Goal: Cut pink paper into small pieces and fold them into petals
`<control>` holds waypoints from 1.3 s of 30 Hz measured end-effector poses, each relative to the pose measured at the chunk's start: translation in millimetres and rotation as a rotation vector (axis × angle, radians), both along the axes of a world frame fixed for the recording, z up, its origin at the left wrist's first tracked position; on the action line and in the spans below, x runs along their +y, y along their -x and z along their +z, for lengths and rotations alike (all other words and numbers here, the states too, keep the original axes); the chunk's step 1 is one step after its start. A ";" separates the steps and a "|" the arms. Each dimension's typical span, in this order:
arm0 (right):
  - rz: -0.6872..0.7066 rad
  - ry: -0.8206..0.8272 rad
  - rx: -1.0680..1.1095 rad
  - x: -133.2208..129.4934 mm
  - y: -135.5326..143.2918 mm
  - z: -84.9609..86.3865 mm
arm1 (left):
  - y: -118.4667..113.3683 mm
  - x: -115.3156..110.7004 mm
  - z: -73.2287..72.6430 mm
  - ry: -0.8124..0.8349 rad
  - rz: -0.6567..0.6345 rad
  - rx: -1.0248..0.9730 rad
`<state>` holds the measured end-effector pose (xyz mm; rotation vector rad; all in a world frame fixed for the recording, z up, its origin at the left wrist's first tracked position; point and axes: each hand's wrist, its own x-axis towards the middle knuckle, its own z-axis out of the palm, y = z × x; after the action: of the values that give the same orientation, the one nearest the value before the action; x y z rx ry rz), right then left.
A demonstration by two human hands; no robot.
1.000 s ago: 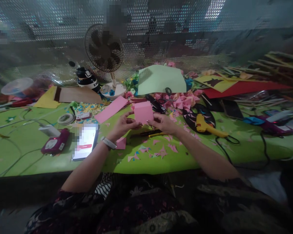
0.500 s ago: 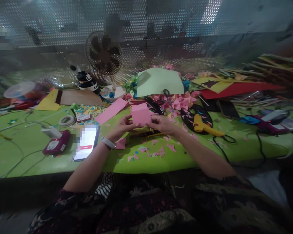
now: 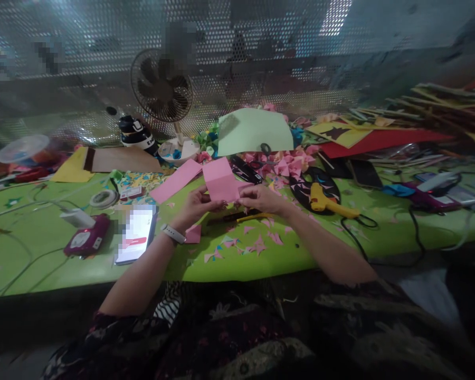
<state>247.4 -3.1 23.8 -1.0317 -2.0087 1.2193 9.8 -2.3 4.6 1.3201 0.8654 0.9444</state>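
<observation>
A creased pink paper is held up between my two hands over the middle of the green table. My left hand, with a white band at the wrist, pinches its lower left edge. The fingers of my right hand are closed on its lower right corner. Below the hands lie a yellow pencil-like stick, a small pink piece and pink scraps. A longer pink strip rests just left of the held paper.
A lit phone and a purple power box lie on the left. A yellow glue gun rests on a black disc at the right. Behind stand a fan and a pale green sheet.
The pink paper has opened out along its crease and now reaches higher, with a flap showing near my right fingers. The whole view has shifted slightly.
</observation>
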 end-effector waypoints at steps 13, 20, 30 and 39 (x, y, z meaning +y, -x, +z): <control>-0.077 -0.080 0.018 -4.3 14.2 -6.4 | -7.0 -4.0 -2.1 0.031 -0.031 -0.082; -0.115 -0.128 0.019 1.1 10.5 -12.9 | -3.3 -2.8 -0.8 0.014 0.053 -0.066; -0.146 -0.110 0.090 3.3 -6.6 -6.9 | 12.7 5.0 8.0 0.049 0.064 -0.167; 0.014 -0.159 -0.151 -3.3 4.5 -6.4 | 7.0 9.7 -7.7 0.017 0.045 -0.125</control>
<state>242.9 -6.4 17.5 -1.0599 -2.1915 0.9959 2.8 7.4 -3.1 1.2175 0.8081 1.0417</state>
